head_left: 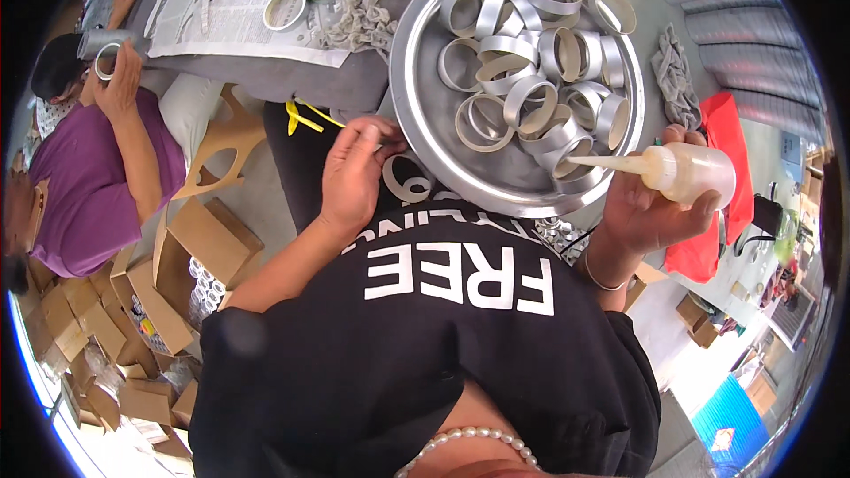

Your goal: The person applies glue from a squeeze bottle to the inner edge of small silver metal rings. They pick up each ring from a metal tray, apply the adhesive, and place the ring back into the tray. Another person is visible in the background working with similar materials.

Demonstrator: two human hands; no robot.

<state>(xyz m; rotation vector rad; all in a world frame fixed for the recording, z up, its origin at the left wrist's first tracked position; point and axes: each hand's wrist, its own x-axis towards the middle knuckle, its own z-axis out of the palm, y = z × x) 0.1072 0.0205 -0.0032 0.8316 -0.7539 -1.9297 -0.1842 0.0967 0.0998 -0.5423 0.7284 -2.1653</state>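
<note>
- Left hand [354,173] pinches a pale flat ring [405,179] at its fingertips, just beside the round metal tray [416,80] of silver rings [531,62].
- Right hand [651,208] grips a glue bottle [682,170], nozzle aimed toward the left hand.
- Best to steady the ring and squeeze gently, tip close.

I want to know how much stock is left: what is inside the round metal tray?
The metal tray holds a loose pile of silver rings, some stacked on others. The glue bottle nozzle reaches over its edge. Rings underneath and the tray floor below them are hidden.
</note>
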